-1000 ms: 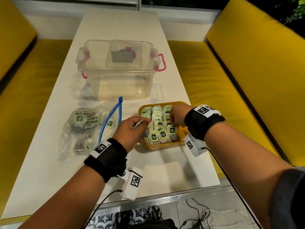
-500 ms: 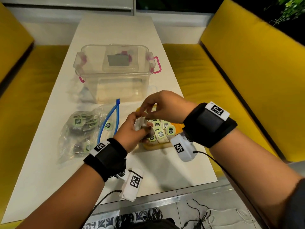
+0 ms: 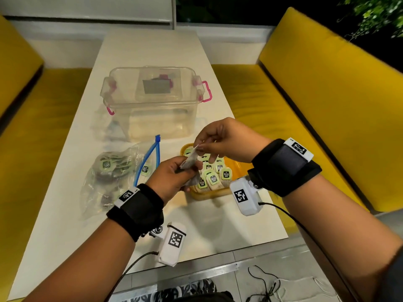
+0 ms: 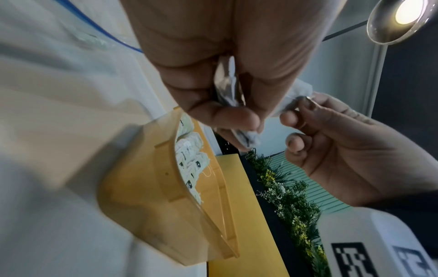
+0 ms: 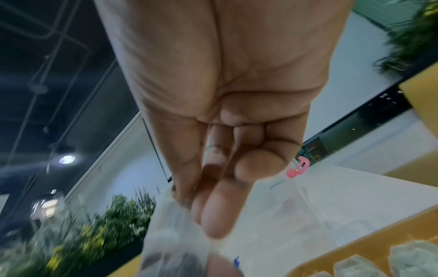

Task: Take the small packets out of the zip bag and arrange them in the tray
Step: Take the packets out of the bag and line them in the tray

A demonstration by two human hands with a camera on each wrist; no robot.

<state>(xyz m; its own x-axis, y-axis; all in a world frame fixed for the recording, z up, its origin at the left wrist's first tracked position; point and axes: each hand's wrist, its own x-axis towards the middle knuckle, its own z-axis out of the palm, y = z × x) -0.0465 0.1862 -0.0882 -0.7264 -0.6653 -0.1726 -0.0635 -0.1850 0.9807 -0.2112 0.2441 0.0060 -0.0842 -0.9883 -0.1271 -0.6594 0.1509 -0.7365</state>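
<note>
A yellow tray near the table's front edge holds several rows of small packets with green labels. Left of it lies the clear zip bag, its blue zip open and more packets inside. My left hand hovers over the tray's left edge and grips a small bunch of packets. My right hand pinches the top corner of one packet of that bunch. In the left wrist view the bunch sits between my curled fingers. In the right wrist view my thumb and fingers pinch a packet.
A clear lidded box with pink latches stands behind the tray and bag. Yellow benches flank the white table. Cables trail off the table's front edge to the floor.
My right hand left the tray's packets, rose and came across to my left hand, where it now pinches one packet of the bunch. The left hand lifted slightly.
</note>
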